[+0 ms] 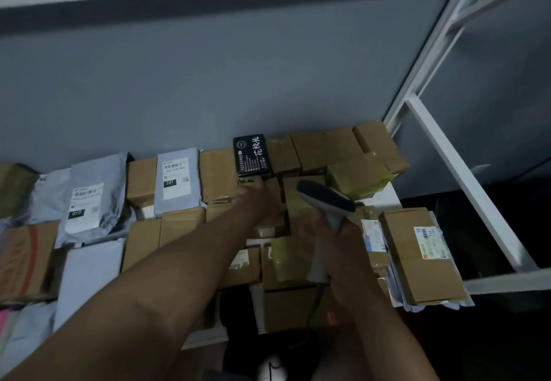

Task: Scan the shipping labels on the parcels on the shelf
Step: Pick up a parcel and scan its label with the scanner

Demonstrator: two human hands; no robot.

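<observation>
Parcels are lying packed side by side on a white shelf (384,198) that is standing against a grey wall (238,82): brown cardboard boxes at the centre and right, grey poly mailers toward the left. One grey mailer (177,182) is showing a white shipping label with a black block reading 231; a second grey mailer (89,201), further left, is carrying a label whose black block is reading 010. A black box (252,154) with white characters is sitting on top of the back row of cartons. The left hand (256,198) is reaching forward across the cartons, its fingertips lying at the lower edge of the black box; motion blur is hiding whether the fingers are curled or straight, so its grip cannot be told. The right hand (337,249) is wrapping its fingers around the light grey handle of a barcode scanner (325,198), whose dark head is pointing up and left over the middle boxes. At the right end of the shelf, a long flat carton (423,258) bearing a printed label is lying on top of a grey mailer, near the white shelf frame (465,178).
</observation>
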